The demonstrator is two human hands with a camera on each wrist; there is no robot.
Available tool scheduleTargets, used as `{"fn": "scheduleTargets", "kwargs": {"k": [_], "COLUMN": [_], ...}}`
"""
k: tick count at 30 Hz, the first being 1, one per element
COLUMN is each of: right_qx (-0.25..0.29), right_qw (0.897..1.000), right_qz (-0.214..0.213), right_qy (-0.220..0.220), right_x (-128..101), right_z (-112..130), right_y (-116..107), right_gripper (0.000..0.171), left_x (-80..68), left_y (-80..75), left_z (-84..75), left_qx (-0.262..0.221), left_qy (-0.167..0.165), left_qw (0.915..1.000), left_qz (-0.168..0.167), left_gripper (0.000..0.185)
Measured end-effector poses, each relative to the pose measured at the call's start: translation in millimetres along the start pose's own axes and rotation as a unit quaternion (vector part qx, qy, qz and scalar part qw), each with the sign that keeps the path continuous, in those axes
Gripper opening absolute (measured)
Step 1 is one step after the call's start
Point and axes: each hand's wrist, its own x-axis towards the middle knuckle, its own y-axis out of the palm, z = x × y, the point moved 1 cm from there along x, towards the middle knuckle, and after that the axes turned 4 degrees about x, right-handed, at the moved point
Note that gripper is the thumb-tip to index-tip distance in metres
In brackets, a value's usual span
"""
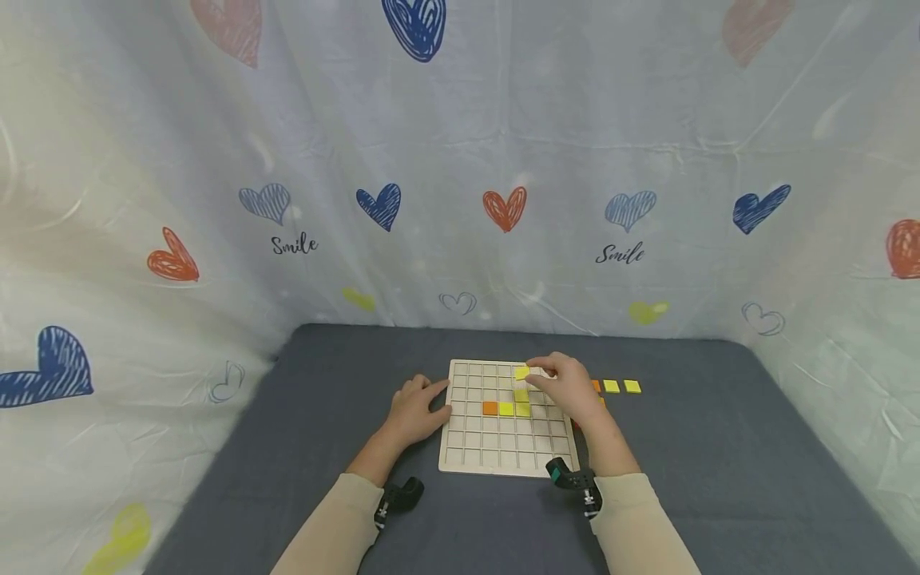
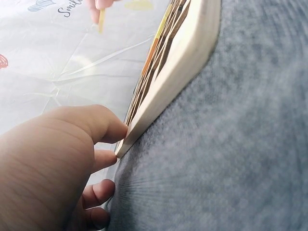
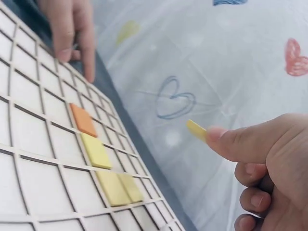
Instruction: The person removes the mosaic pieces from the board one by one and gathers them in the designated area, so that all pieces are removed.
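Note:
A pale wooden grid board (image 1: 474, 459) lies on the cloth. Set in its cells are an orange square tile (image 1: 490, 408) and several yellow tiles (image 3: 96, 150), forming a bent line. Above the far part of the board, my right hand (image 1: 564, 387) pinches a yellow tile (image 3: 196, 130) between thumb and finger, its other fingers curled in. My left hand (image 1: 414, 411) is at the board's left edge, thumb and fingertips touching the rim (image 2: 139, 126), with nothing held; the lower fingers in the left wrist view rest by the cloth.
Loose yellow tiles (image 1: 632, 386) and orange ones lie right of the board, partly hidden behind my right hand. Dark grey cloth (image 1: 345, 359) covers the table. A white curtain (image 1: 446, 263) printed with hearts hangs behind it. Each wrist wears a black camera (image 1: 571, 477).

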Motion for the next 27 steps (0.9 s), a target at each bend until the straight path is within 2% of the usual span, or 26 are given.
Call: {"fn": "scheduleTargets", "kwargs": {"k": [10, 16, 21, 27], "right_qx": [0.036, 0.034, 0.021, -0.001], "right_qw": [0.999, 0.997, 0.995, 0.991], "right_qz": [-0.019, -0.044, -0.041, -0.046], "right_qy": [0.022, 0.054, 0.087, 0.123], "right_x": [-3.9, -9.9, -17.4, -27.9], "right_z": [-5.9, -22.5, -37.2, -66.9], "right_y": [-33.8, -53.6, -74.0, -91.1], "right_gripper": [0.036, 0.040, 0.042, 0.046], "left_x": [0.1, 0.6, 1.2, 1.3], "left_y": [-0.9, 0.4, 1.7, 2.8], "left_z": [1.0, 2.1, 2.3, 2.3], "left_qx": [-0.002, 0.002, 0.003, 0.005], "left_qy": [-0.004, -0.003, -0.002, 0.000], "left_qw": [1.0000, 1.0000, 1.0000, 1.0000], "left_qz": [-0.001, -0.002, -0.004, -0.004], "left_gripper": [0.050, 0.050, 0.050, 0.051]}}
